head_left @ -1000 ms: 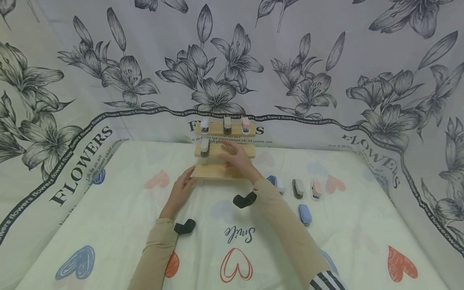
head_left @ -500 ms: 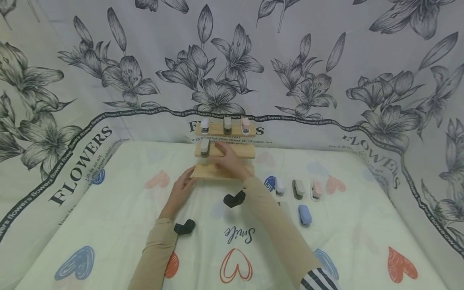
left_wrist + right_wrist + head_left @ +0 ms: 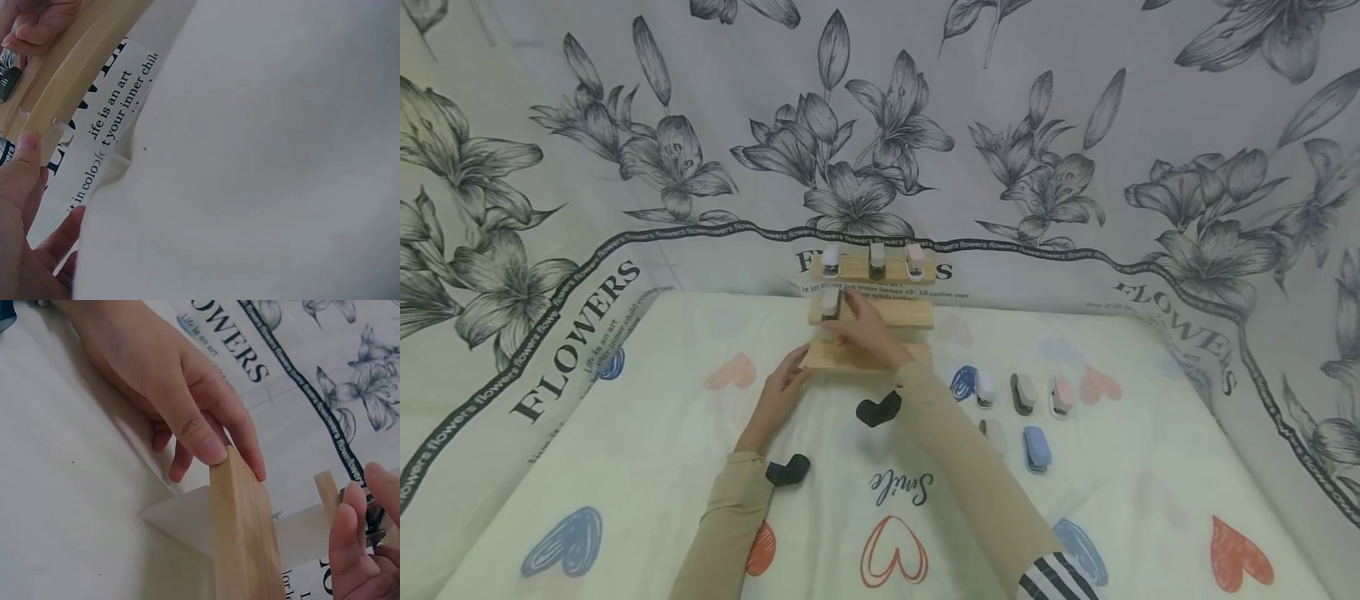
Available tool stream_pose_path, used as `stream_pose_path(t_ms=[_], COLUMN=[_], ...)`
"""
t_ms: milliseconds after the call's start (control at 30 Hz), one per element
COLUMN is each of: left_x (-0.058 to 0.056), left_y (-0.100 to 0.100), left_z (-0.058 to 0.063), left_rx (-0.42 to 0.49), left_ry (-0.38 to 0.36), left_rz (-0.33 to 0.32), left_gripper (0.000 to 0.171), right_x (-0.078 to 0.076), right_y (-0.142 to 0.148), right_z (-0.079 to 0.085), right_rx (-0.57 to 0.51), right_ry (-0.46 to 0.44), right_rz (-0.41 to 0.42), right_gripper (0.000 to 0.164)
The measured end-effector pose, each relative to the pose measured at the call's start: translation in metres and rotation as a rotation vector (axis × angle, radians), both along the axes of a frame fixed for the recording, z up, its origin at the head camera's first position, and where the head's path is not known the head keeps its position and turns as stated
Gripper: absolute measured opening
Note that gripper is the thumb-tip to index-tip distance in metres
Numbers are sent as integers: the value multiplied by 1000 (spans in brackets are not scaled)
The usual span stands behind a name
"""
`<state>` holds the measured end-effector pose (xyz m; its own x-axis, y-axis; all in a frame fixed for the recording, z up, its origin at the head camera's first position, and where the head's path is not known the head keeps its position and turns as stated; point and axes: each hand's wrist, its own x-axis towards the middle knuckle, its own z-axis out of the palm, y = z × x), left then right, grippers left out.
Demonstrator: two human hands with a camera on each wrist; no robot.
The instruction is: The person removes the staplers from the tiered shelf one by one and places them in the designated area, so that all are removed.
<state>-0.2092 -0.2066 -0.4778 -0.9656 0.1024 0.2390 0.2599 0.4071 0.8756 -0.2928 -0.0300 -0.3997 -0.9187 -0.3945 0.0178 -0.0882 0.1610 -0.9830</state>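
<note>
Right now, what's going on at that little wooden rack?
A person is working at a three-step wooden rack holding small staplers. The left hand steadies the bottom step's left end. The right hand reaches to the middle step beside a white stapler; what its fingers hold is unclear. Three staplers stand on the top step, and five more lie on the cloth to the right.

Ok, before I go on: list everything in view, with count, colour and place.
wooden stepped rack: one, pale wood, three steps, far middle of the table
small staplers on top step: three; white, grey, pink
stapler on middle step: one, white-grey, left end
loose staplers: five on the cloth right of the rack; white, grey, pink, pale grey, blue
tablecloth: one, cream with hearts
flower backdrop: grey-white, behind
left hand: rests on the lowest step's left end
right hand: at the middle-step stapler; grip unclear
</note>
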Motion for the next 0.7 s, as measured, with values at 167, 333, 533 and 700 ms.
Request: stream_pose_path(t_ms=[167,333,533,700], left_x=[12,5,-10,-10], left_y=[9,6,-2,-4], left_z=[19,10,-12,-14], left_rx=[23,8,7,-2], left_ry=[-11,-4,13,7], left_rz=[8,7,-7,4], left_gripper=[45,45,48,50], right_x=[-1,1,3,5], right_y=[-1,-1,-1,-1], right_z=[2,7,11,12], right_rx=[-60,-126,-169,-149], right_ry=[-41,-52,-68,-64], right_rz=[3,28,16,8], right_gripper=[87,79,75,76])
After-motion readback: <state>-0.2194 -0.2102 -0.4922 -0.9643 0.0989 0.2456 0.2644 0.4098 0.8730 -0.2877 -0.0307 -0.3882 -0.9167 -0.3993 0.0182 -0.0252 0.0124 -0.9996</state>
